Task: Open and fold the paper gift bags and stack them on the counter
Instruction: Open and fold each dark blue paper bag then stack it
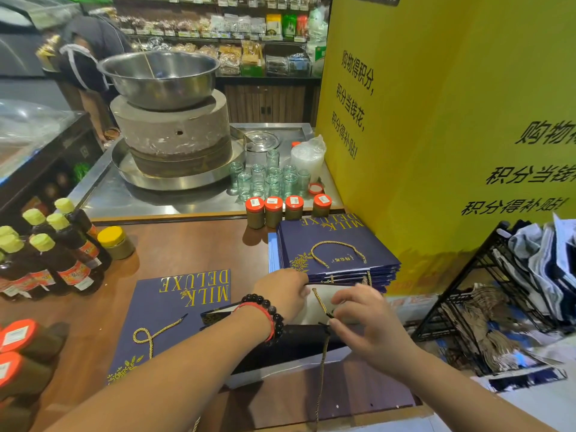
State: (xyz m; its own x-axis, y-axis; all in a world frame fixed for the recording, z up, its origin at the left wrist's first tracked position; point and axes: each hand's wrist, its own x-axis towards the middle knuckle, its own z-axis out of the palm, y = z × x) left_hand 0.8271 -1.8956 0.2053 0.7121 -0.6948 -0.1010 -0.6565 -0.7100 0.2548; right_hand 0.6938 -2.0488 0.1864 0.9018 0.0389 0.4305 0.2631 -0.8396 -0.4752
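A stack of flat navy gift bags (336,247) with gold "MILK DELUXE" lettering lies at the counter's right side. One flat navy bag (174,319) with a loose gold cord lies in front of me to the left. Between my hands stands an opened navy bag (299,344) with a white inside. My left hand (283,291), with bead bracelets on the wrist, grips the bag's far rim. My right hand (358,313) pinches the gold cord handle (319,299) at the bag's mouth.
Dark sauce bottles (59,244) with yellow caps crowd the left. Red-lidded jars (274,212) stand behind the stack. A stone mill with a steel bowl (159,79) and glass jars sit further back. A yellow sign (436,120) and a black wire rack (486,291) stand at the right. A person bends at the back left.
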